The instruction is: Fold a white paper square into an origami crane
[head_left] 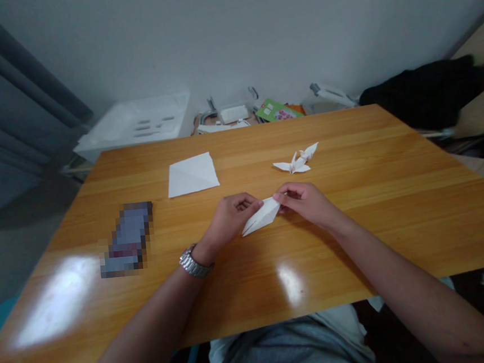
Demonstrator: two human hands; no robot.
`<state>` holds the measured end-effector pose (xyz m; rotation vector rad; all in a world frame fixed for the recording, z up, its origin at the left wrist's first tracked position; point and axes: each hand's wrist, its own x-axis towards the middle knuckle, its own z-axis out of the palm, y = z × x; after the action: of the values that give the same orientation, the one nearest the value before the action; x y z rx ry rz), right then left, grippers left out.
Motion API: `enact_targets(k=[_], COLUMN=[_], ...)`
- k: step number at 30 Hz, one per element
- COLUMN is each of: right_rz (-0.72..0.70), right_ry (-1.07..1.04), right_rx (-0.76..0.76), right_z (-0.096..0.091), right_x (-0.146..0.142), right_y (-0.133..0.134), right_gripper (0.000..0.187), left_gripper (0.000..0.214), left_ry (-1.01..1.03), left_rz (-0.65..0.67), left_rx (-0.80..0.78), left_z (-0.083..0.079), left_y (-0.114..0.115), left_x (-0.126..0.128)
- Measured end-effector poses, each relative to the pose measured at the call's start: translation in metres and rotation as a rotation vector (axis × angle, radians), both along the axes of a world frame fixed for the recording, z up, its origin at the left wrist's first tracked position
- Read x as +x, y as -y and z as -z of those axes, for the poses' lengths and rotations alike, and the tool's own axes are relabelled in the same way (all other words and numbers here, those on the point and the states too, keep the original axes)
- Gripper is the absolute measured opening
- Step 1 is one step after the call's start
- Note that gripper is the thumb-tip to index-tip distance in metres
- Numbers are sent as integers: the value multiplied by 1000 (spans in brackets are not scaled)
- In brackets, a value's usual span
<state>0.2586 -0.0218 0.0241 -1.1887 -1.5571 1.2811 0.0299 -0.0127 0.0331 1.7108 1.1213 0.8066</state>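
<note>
A folded white paper, narrow and pointed at its near end, is held just above or on the wooden table; I cannot tell which. My left hand pinches its upper left edge, thumb on top. At the paper's far right corner my right hand has thumb and fingers closed on it. Beyond the right hand lie folded paper cranes with spread wings, close together. A flat sheet of white paper with faint crease lines rests beyond my left hand.
A phone, blurred out, lies on the left of the wooden table. Past the far edge stand a white plastic bin and a green booklet among clutter. Black cloth hangs at the right.
</note>
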Motion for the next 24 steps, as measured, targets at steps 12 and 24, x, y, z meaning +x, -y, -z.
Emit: enact_targets(k=[12, 24], right_rz=[157, 200], right_ry=[-37, -96], right_rx=[3, -28], right_z=[4, 10], right_x=[5, 8], right_y=[-7, -12], right_gripper=[34, 37], left_gripper=[35, 38], left_ry=[-44, -1], left_rz=[27, -37], left_rx=[-62, -162], left_z=[0, 5], left_y=[-3, -5], left_x=[-5, -6])
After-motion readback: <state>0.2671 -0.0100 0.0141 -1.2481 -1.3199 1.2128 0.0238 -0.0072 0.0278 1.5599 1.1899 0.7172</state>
